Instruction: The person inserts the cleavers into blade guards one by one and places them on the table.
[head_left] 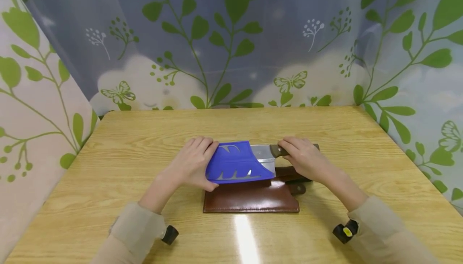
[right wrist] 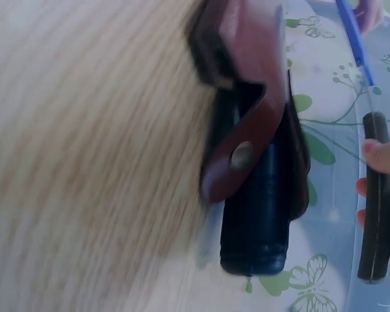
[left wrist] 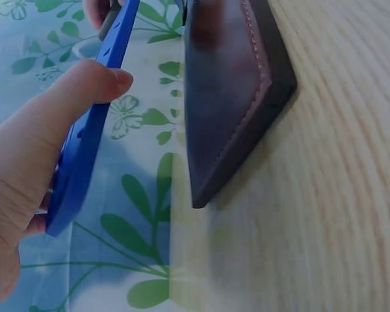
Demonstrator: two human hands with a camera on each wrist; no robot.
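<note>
A cleaver (head_left: 267, 163) with a steel blade and a dark handle (right wrist: 377, 221) is held level above the table. Most of its blade lies inside a blue blade cover (head_left: 235, 162) with cut-out slots; the part near the handle shows. My left hand (head_left: 194, 161) grips the cover's left end, its thumb (left wrist: 94, 81) on the near face. On the right, my right hand (head_left: 303, 157) holds the handle, fingers wrapped round it. Just below lies a brown leather sheath (head_left: 249, 199), partly hidden by the cover. From its right end sticks a black handle (right wrist: 257, 227) under a snap strap (right wrist: 237, 159).
The light wood table (head_left: 126, 183) carries the leather sheath near its middle. A leaf-patterned curtain (head_left: 231, 55) stands along the far edge, with similar cloth at both sides. Wrist cameras (head_left: 170, 234) sit on both wrists, over the cuffs.
</note>
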